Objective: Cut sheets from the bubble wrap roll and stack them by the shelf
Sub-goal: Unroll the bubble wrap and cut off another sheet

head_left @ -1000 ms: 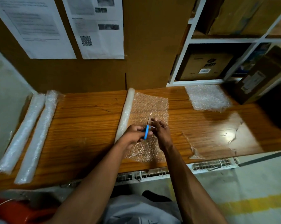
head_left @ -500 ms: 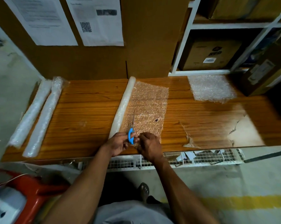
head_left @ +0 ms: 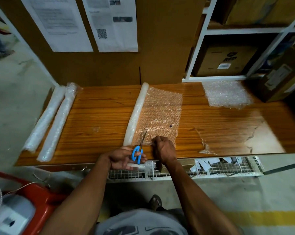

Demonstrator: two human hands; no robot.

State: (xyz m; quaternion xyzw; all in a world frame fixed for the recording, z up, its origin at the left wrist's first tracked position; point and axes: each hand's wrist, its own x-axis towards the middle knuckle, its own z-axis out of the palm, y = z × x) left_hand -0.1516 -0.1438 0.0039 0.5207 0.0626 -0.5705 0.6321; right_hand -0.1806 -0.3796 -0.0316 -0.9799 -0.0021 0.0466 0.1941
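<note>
A bubble wrap roll [head_left: 136, 114] lies across the middle of the wooden table [head_left: 100, 116], with a flat sheet [head_left: 162, 112] unrolled to its right. My left hand [head_left: 123, 158] holds blue-handled scissors [head_left: 137, 152] at the table's near edge, blades pointing away into the sheet's near end beside the roll. My right hand [head_left: 163, 150] grips the sheet's near edge just right of the blades. A stack of cut sheets [head_left: 226, 94] lies at the back right, in front of the white shelf [head_left: 216, 78].
Two more bubble wrap rolls [head_left: 53, 119] lie along the table's left end. A cardboard box [head_left: 279, 77] stands at the back right. A white wire tray [head_left: 211, 168] runs below the table's front edge. A red cart [head_left: 29, 200] sits on the floor at left.
Both hands have drawn back from mid-sheet to the sheet's near end at the table's front edge. The scissor blades now point into the near end of the wrap.
</note>
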